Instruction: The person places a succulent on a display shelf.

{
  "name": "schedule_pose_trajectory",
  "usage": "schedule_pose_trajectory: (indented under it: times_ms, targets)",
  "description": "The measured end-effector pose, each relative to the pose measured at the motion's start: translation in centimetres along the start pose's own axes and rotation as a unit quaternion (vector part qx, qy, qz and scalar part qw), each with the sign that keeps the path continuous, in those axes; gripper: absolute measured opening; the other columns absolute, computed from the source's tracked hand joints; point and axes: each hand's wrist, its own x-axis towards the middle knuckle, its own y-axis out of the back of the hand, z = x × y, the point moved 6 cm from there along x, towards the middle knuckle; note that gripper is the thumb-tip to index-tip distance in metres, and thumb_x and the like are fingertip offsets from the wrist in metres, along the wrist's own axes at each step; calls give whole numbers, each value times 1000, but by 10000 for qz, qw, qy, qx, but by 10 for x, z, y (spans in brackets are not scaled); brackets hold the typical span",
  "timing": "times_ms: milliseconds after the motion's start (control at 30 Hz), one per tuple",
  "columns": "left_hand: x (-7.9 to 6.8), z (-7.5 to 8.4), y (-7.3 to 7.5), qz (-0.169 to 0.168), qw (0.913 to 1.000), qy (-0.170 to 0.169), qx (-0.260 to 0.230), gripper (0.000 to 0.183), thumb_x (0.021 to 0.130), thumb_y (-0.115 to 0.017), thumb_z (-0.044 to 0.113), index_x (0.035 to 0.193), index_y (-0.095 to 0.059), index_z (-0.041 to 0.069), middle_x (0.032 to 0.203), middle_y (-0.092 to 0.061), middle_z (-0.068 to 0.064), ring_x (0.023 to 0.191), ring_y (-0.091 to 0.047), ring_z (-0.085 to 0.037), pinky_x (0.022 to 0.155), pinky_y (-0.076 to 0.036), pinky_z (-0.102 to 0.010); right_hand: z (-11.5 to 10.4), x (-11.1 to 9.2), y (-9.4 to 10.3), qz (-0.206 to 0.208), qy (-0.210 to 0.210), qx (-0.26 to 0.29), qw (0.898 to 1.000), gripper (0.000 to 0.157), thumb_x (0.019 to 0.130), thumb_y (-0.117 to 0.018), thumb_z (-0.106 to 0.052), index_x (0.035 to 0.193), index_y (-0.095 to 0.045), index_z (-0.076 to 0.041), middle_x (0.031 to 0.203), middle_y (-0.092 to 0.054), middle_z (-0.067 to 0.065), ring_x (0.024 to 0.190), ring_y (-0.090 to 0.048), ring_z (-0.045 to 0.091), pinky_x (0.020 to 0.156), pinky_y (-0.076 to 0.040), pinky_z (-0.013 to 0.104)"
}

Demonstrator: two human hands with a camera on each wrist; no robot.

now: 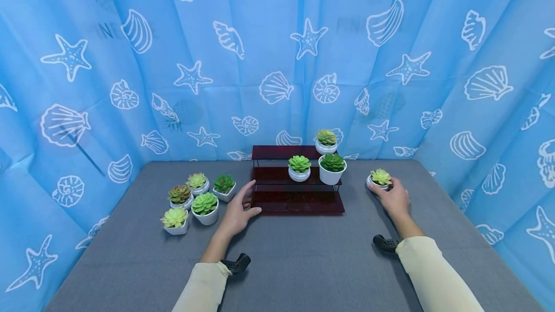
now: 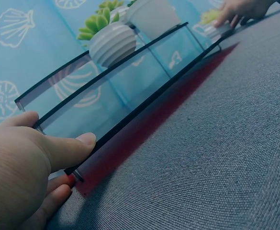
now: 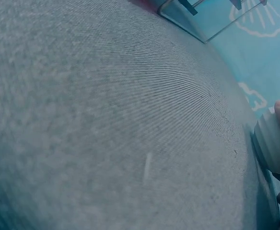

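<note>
A dark red three-tier display shelf [image 1: 299, 203] stands at the table's back middle. My left hand [image 1: 236, 214] grips its left end; in the left wrist view the thumb [image 2: 75, 151] lies along the front edge of a tier, the other fingers behind and below. My right hand [image 1: 395, 201] holds a small potted succulent [image 1: 379, 178] by its white ribbed pot [image 3: 273, 143], right of the shelf, at or just above the tabletop. Three potted succulents are on the shelf: one on the top tier [image 1: 326, 142], two on the middle tier, in a ribbed pot [image 1: 299, 168] and a taller pot [image 1: 332, 169].
Left of my left hand, several potted succulents [image 1: 205, 209] stand grouped on the grey cloth-covered table [image 1: 303, 268]. A blue curtain [image 1: 277, 52] with white shell prints hangs behind and along both sides. Black wrist devices [image 1: 237, 264] sit at both sleeves.
</note>
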Motion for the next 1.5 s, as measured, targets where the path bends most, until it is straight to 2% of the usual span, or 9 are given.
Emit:
schedule_pose_trajectory:
  times_ms: [333,667,1000,1167,1333,1500]
  targets:
    - [0,-1,0,-55,10000,52,4,78,84,-72,-3,151,-36,14,141,-46,-21,124,-49,-36,100,-43,-49,0,-4,4,-36,106,27,9999,78,89,-69,-36,141,-36,11,137,-44,33,125,-41,48,103,-31,58]
    - [-2,0,0,-58,9999,101,29,78,85,-72,-2,151,-35,16,142,-45,-21,124,-49,-37,100,-43,-50,-3,-19,8,-203,419,-68,9989,79,87,-71,-37,139,-38,13,134,-46,35,123,-43,47,101,-35,58]
    - [-2,1,0,-47,9999,117,40,77,86,-72,-2,151,-35,16,142,-46,-22,123,-50,-37,100,-43,-50,-6,-46,13,-373,666,10,9971,80,86,-74,-36,138,-39,13,135,-45,35,125,-42,48,102,-35,59]
    - [-2,1,0,-35,10000,73,52,77,86,-72,-2,151,-35,15,142,-45,-22,122,-51,-37,100,-43,-50,-7,-61,11,-584,746,47,9955,80,87,-73,-39,139,-39,12,136,-44,35,126,-41,48,102,-34,60]
    - [-1,-1,0,-44,9999,80,94,78,86,-72,-1,151,-35,20,142,-45,-22,123,-50,-36,99,-44,-50,-11,-78,8,-838,753,115,9936,79,87,-73,-37,140,-38,10,137,-43,35,126,-41,47,102,-34,60]
    - [-1,-1,-1,-65,9998,165,124,78,87,-72,1,151,-35,24,143,-45,-21,123,-50,-35,100,-43,-48,-20,-91,7,-916,906,282,9913,75,87,-73,-33,139,-40,9,136,-46,33,125,-43,46,102,-35,59]
